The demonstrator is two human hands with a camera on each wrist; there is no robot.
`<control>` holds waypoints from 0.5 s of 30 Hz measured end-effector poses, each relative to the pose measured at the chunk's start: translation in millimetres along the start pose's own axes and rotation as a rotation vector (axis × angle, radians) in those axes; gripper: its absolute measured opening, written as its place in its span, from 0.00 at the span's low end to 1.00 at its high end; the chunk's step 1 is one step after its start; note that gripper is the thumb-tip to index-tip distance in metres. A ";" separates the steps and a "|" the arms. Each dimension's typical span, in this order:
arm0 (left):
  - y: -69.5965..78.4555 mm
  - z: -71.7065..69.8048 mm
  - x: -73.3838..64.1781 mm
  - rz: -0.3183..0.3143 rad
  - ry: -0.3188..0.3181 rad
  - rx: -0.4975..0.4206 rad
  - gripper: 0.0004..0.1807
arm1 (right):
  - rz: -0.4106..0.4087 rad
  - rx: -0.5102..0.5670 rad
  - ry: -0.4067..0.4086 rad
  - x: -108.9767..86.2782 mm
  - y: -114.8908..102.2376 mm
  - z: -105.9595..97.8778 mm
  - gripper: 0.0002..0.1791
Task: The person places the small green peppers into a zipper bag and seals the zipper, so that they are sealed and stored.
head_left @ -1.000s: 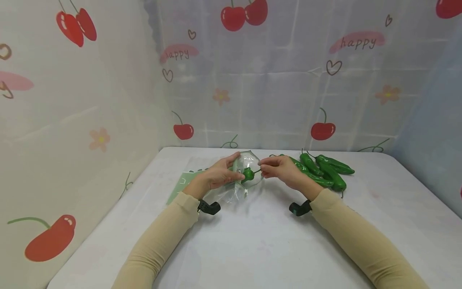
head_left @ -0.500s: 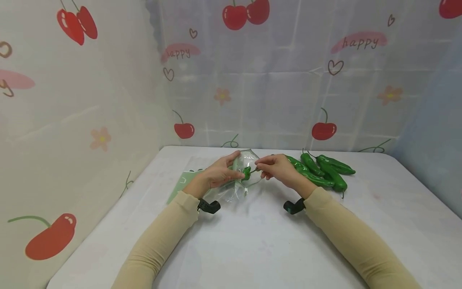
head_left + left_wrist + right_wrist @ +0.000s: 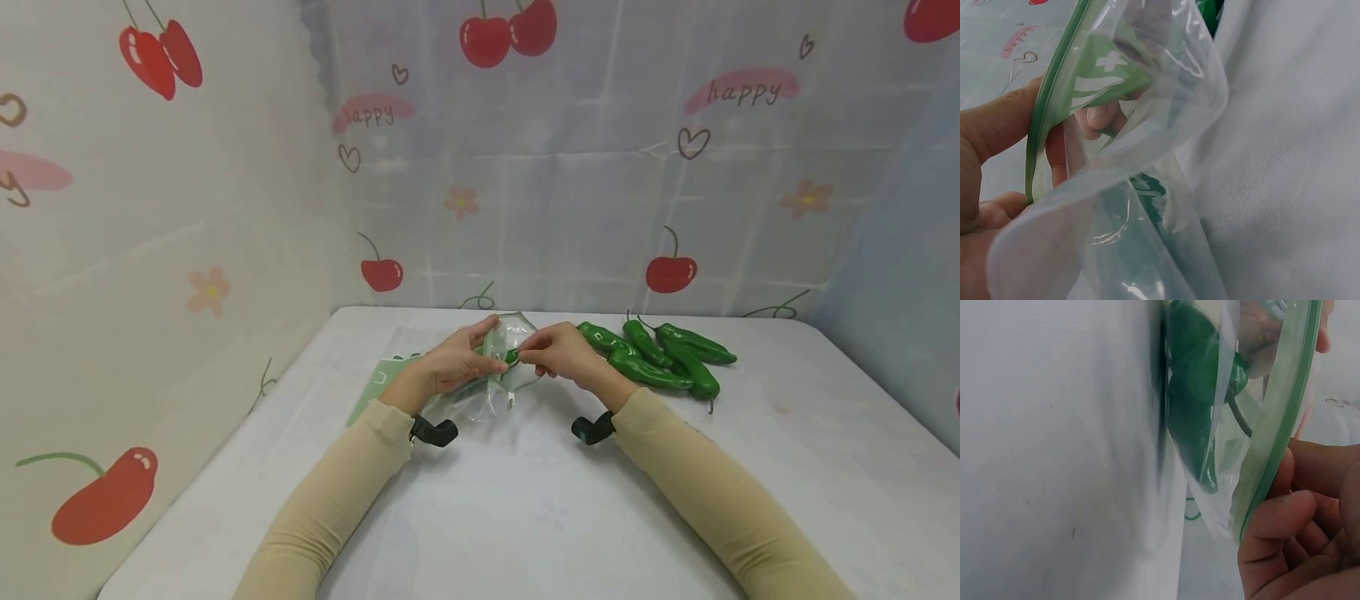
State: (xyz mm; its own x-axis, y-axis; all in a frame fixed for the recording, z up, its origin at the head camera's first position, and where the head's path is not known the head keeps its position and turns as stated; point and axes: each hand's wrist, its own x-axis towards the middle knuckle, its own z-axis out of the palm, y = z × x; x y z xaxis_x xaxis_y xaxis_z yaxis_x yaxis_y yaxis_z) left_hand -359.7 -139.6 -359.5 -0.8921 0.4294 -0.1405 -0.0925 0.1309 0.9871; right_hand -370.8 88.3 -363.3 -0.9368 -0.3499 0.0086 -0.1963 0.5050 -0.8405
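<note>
My left hand (image 3: 453,358) grips the mouth of a clear zip bag (image 3: 480,407), thumb and fingers on either side of its green seal strip (image 3: 1036,131). At the bag's opening, my right hand (image 3: 558,352) pinches the stem of a green chili pepper (image 3: 512,357). Most of that pepper is inside the bag, and the left thumb partly covers it in the head view. Through the plastic in the right wrist view, dark green pepper flesh (image 3: 1191,400) shows with a curved stem (image 3: 1240,417) that reaches toward the right fingertips (image 3: 1285,506).
Several green chili peppers (image 3: 648,373) lie in a loose pile on the white table (image 3: 510,517), right of the right hand. A green sheet with white print (image 3: 372,392) lies partly under the left hand. Cherry-patterned curtains (image 3: 570,208) stand at the back and left.
My right hand has moved left toward the bag, and the pepper has gone farther inside, with less of it showing. The left hand and bag have stayed in place.
</note>
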 end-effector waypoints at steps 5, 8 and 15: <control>0.4 0.7 -0.4 0.003 -0.005 -0.009 0.59 | 0.023 -0.026 -0.013 1.7 -1.8 2.6 0.11; 1.0 1.4 -0.5 0.004 -0.008 -0.014 0.58 | 0.034 -0.030 -0.022 2.6 -1.1 3.6 0.10; 1.4 1.9 0.2 0.004 -0.006 -0.026 0.58 | 0.024 -0.062 -0.023 3.0 -0.1 2.8 0.10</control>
State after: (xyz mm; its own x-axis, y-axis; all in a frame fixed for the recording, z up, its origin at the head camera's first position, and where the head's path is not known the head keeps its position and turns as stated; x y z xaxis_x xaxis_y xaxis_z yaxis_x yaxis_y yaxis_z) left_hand -359.2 -137.7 -358.3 -0.8896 0.4356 -0.1371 -0.1007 0.1056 0.9893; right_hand -372.7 85.0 -364.7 -0.9346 -0.3548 -0.0239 -0.1923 0.5609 -0.8053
